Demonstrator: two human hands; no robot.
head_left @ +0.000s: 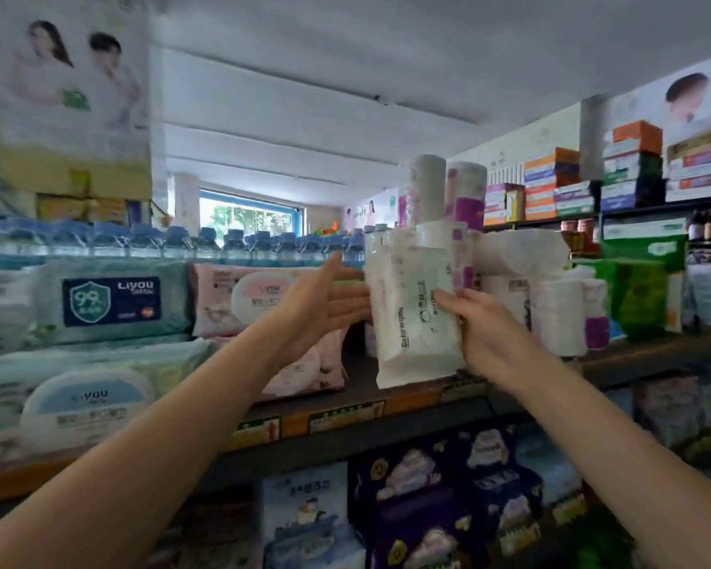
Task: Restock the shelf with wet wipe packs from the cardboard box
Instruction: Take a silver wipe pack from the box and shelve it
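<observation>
Shelf (pixel 386 408) already stocked left of my white wipe pack (pixel 417 318), which stands at its front edge; my right hand (pixel 483 330) grips it, my left hand (pixel 325 305) open beside. Box unseen, remainder unknown.

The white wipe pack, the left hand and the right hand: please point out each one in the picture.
white wipe pack (pixel 415 322), head view, front face.
left hand (pixel 321 305), head view, open palm.
right hand (pixel 483 326), head view, back of hand.
</observation>
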